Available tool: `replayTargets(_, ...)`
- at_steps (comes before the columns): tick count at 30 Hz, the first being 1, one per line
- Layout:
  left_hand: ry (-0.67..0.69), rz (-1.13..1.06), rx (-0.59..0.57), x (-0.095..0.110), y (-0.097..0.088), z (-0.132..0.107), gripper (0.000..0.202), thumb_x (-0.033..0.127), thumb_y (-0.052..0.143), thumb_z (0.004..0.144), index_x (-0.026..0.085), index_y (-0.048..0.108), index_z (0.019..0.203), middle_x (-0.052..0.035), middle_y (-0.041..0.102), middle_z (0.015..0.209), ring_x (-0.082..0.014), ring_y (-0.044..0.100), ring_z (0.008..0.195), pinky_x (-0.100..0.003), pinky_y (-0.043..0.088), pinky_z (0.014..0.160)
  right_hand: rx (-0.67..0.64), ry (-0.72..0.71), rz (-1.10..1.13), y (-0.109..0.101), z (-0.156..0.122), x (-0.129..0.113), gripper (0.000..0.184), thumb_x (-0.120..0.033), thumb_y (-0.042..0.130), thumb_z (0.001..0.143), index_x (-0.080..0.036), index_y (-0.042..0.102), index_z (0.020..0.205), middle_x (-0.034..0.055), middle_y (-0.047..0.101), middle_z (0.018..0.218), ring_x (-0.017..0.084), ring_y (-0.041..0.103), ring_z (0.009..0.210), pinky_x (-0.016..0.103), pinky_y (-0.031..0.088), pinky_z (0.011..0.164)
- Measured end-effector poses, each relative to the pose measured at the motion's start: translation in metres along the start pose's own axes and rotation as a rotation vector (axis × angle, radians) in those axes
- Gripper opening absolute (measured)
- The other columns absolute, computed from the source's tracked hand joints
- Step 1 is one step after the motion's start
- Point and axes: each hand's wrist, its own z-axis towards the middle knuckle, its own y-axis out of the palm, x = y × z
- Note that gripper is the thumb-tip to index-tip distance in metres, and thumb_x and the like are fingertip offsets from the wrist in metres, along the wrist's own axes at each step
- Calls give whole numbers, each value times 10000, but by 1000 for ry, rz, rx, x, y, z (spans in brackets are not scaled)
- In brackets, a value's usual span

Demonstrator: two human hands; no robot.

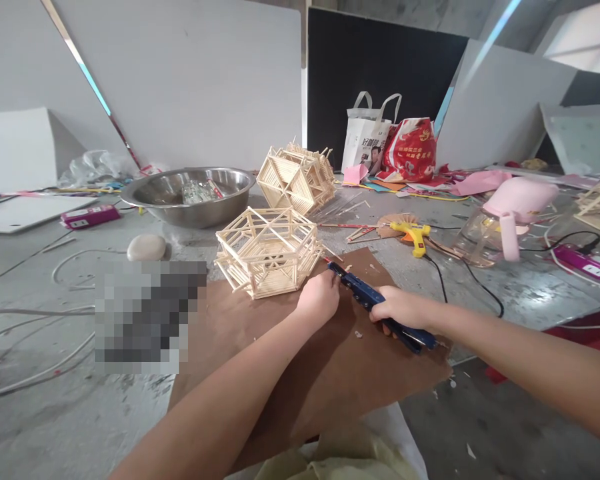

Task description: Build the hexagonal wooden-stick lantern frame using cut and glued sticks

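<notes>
My right hand [400, 310] is wrapped round a dark blue glue gun [363, 290], whose narrow tip points up and to the left. Close to that tip, my left hand [321, 293] has its fingers pressed together; whatever they may pinch is too small to make out. Just left of this hand, an open hexagonal frame of thin wooden sticks [267, 257] rests at the far edge of a brown sheet [300, 373]. Behind it stands a second stick model [297, 180], tilted, with denser stick walls.
Left of the models are a steel basin [190, 210], a white rounded object [147, 247] and a purple box [90, 217]. At the right lie a yellow glue gun [413, 235] with its cord and a pink-lidded bottle [505, 220]. Bags [410, 150] stand at the back.
</notes>
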Motion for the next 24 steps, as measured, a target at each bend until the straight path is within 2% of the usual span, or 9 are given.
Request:
replayTargets(4, 8, -75, 19, -2, 2, 1, 257, 270, 308, 839, 166, 536, 783, -57, 623, 745, -159, 567, 693, -236, 403, 606, 4, -67, 13, -1, 1, 8, 211, -166, 460, 581, -183, 426, 788, -48, 462, 451, 105, 472, 417, 192, 376, 389)
replayTargets(7, 7, -101, 43, -1, 2, -3, 246, 281, 302, 847, 169, 519, 815, -54, 614, 737, -156, 557, 667, -242, 398, 606, -40, -122, 55, -2, 1, 12, 232, -146, 459, 552, -180, 441, 781, -47, 482, 515, 91, 472, 438, 187, 379, 406)
replayTargets(16, 6, -171, 90, 4, 1, -12, 203, 288, 292, 854, 181, 459, 806, -38, 557, 657, -167, 531, 634, -278, 385, 628, -148, -148, 221, -9, -7, 7, 323, -127, 479, 505, -149, 495, 827, 14, 583, 736, 112, 543, 588, 211, 423, 512)
replayTargets(24, -6, -429, 77, -3, 6, -3, 214, 310, 346, 827, 179, 453, 695, 15, 477, 610, -122, 466, 608, -237, 372, 617, -209, -131, 263, -11, -6, 7, 297, -143, 466, 519, -148, 489, 815, -13, 566, 581, 114, 537, 507, 224, 419, 521)
